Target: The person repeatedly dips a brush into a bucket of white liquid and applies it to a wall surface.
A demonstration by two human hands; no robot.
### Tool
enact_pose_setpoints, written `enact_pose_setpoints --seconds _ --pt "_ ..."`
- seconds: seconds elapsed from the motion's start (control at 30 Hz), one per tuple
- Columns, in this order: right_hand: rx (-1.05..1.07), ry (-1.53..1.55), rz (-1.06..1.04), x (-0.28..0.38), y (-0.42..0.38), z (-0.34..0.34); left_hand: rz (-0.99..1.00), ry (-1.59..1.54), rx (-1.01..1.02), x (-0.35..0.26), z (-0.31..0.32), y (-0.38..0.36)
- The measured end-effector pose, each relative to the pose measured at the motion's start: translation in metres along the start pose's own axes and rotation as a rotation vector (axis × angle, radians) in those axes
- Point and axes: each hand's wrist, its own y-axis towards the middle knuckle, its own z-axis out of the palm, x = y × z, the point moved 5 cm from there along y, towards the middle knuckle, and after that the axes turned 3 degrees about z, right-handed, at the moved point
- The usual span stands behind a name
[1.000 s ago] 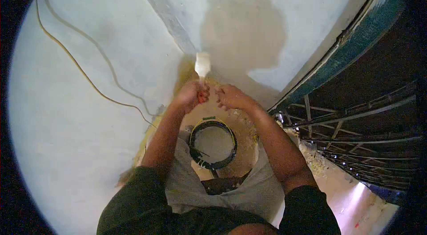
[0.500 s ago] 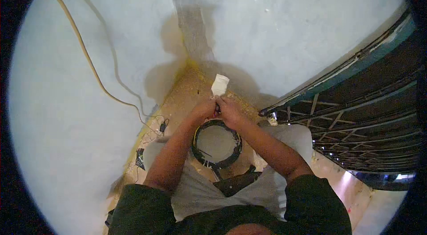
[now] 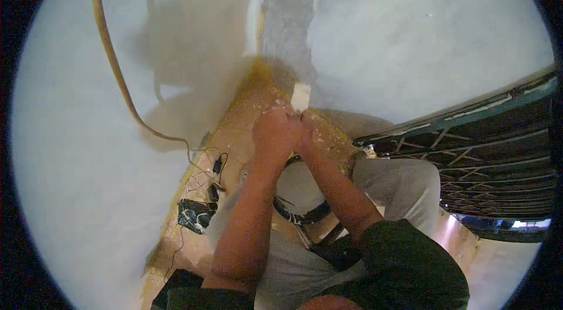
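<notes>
A: Both hands are together at centre frame, over the knees. Left hand is curled shut, right hand pressed against it, fingers folded in.

B: Holding what?

A: Brush. Only the pale bristle end shows, sticking out on the far side of the knuckles. Handle is hidden inside the two fists, so I can't tell which hand carries most of it.

B: Where's the brush relative to the wall?

A: Bristles sit right at the foot of the wall, just right of the grey corner strip. Touching or not, can't tell.

B: Bucket?

A: Bucket is between the legs, near side of the hands. Mostly covered by the forearms; only part of the dark rim shows.

B: Anything else around?

A: Floor under the hands is yellowish and gritty. Cable runs down the left wall to the floor. Small dark adapter with thin wires lies on the floor, left of the left arm. Metal grille on the right, well apart from the hands.
</notes>
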Motion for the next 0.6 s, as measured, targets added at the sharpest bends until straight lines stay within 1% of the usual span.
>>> enact_pose_setpoints --seconds 0.07,0.1,0.13,0.17,0.2,0.23,0.27,0.3,0.33,0.37,0.4,0.43,0.6 --pt "-0.210 0.061 -0.549 0.022 0.021 0.000 -0.160 -0.166 0.126 0.002 -0.003 0.002" --pt "-0.302 0.036 -0.561 0.038 0.025 -0.002 -0.171 -0.170 0.133 0.006 -0.001 0.001" --pt "-0.394 0.014 -0.575 0.060 0.029 -0.004 -0.170 -0.163 0.079 0.011 -0.003 -0.001" --pt "-0.436 0.014 -0.683 0.075 0.039 -0.005 -0.165 -0.153 0.024 0.016 -0.005 0.000" --pt "-0.481 0.014 -0.789 0.087 0.049 -0.008 -0.168 -0.150 0.030 0.021 -0.003 0.003" --pt "-0.483 0.012 -0.780 0.088 0.072 -0.005 -0.158 -0.130 0.040 0.024 -0.002 0.004" --pt "-0.461 0.073 -0.700 0.077 0.105 0.000 -0.149 -0.111 0.046 0.027 -0.001 0.006" --pt "-0.434 0.134 -0.623 0.056 0.132 0.004 -0.156 -0.113 0.048 0.030 0.001 0.008" --pt "-0.427 0.132 -0.623 0.030 0.153 0.006 -0.150 -0.152 0.017 0.030 0.003 0.011" --pt "-0.215 0.112 -0.468 -0.005 0.184 0.017 -0.142 -0.191 -0.014 0.031 0.004 0.012" --pt "-0.007 0.093 -0.314 -0.023 0.201 0.029 -0.145 -0.190 -0.019 0.030 0.002 0.013" --pt "-0.004 0.092 -0.315 -0.026 0.201 0.028 -0.150 -0.182 -0.004 0.029 0.000 0.014" --pt "-0.204 -1.035 -1.193 -0.023 0.136 0.037 -0.185 -0.175 0.070 0.030 0.004 0.016"
